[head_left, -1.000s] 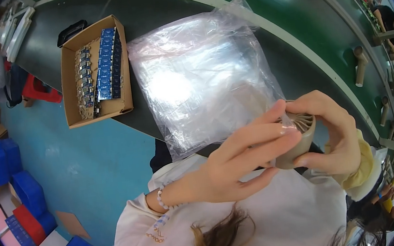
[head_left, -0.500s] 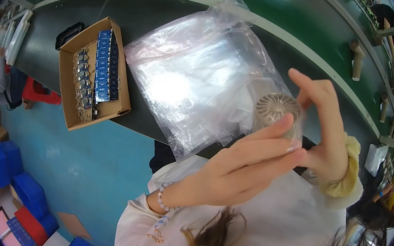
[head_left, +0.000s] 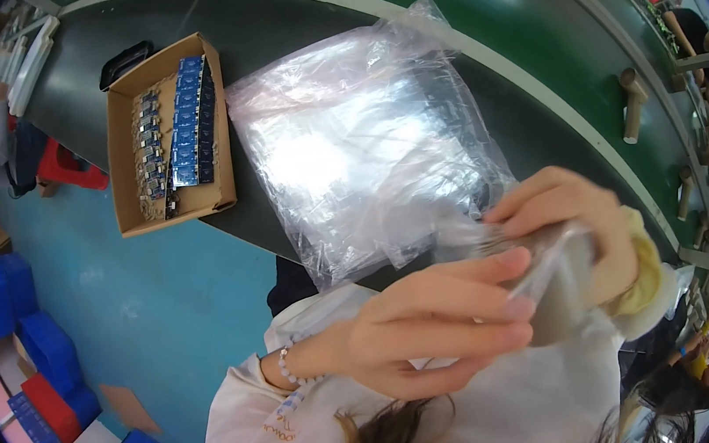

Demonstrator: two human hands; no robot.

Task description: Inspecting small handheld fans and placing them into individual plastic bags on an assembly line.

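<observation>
A greyish-beige rounded object (head_left: 558,294) in a clear plastic wrapping is between my hands, smeared by motion. My left hand (head_left: 429,323), with a bead bracelet at the wrist, grips it from the left; its fingers are bent against the wrapping. From above and to the right my right hand (head_left: 571,221) closes over the wrapping, thumb and fingers pinching its upper part. Just beyond my hands a large clear plastic bag (head_left: 341,108) lies flat on the dark table (head_left: 261,38). Some crumpled film by my right fingertips overlaps the bag's near corner.
To the left, a cardboard box (head_left: 220,132) holds rows of blue circuit boards (head_left: 187,122), at the table's edge. Behind it sits a black tray (head_left: 125,64). A green conveyor belt (head_left: 514,7) curves past on the far right. Blue bins (head_left: 51,347) stand on the floor.
The wrapped object has tipped over and moved down toward me; its round ribbed end no longer shows. My right hand, its index finger raised before, has closed onto the wrapping.
</observation>
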